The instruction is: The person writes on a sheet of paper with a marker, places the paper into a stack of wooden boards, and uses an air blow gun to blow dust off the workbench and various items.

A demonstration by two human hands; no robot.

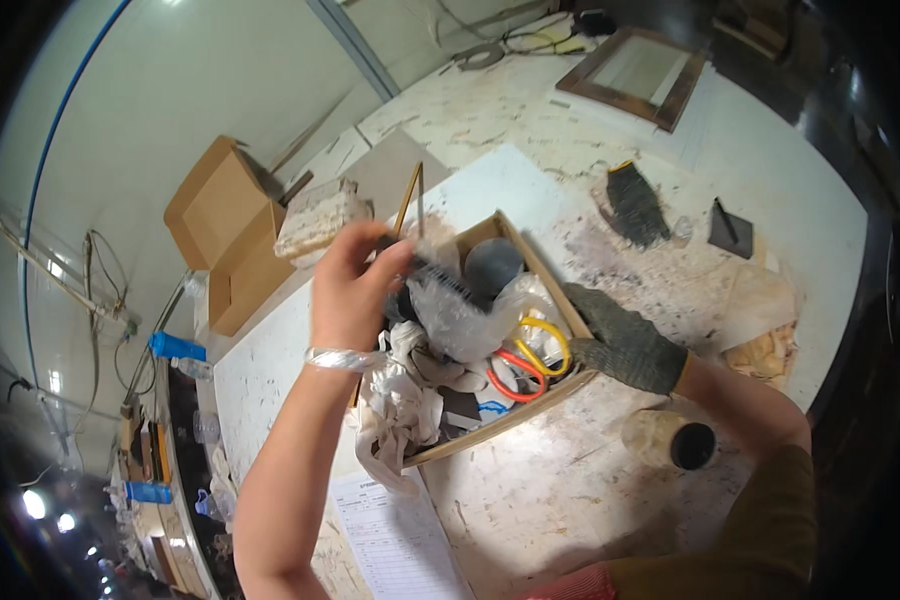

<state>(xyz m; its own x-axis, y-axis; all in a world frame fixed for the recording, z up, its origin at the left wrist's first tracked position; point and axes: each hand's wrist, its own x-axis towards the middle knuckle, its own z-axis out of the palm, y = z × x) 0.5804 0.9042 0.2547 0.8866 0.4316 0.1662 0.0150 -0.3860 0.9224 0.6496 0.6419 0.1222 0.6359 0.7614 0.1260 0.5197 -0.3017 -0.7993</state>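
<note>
While one bare hand lifts a small black comb out of a cluttered box, the scene reads as follows, largest thing first.

Worktable: a white, scuffed and stained table [590, 480] fills the middle and right of the view.

Wooden box: an open shallow box [530, 405] sits at the table's centre, packed with crumpled plastic bags, rags, a grey cup, and red and yellow loops.

Cardboard carton: an open brown carton [225, 225] stands far left, beyond the table edge.

Picture frame: a dark wooden frame [638, 75] lies at the far right.

Printed sheet: a paper form [395, 540] lies near the box, at the near edge.

Right hand: the gloved right hand [625, 345] is clamped on the box's right wall, steadying it.

Left hand: the bare left hand [350, 290], wearing a silvery bracelet, pinches the comb between thumb and fingertips, raised just above the box's far left corner.

Comb: the black comb [450, 280] hangs over the plastic bags, its right end near the grey cup.

Progress: judging by this, one item is already out of the clutter, while most contents remain inside.
</note>
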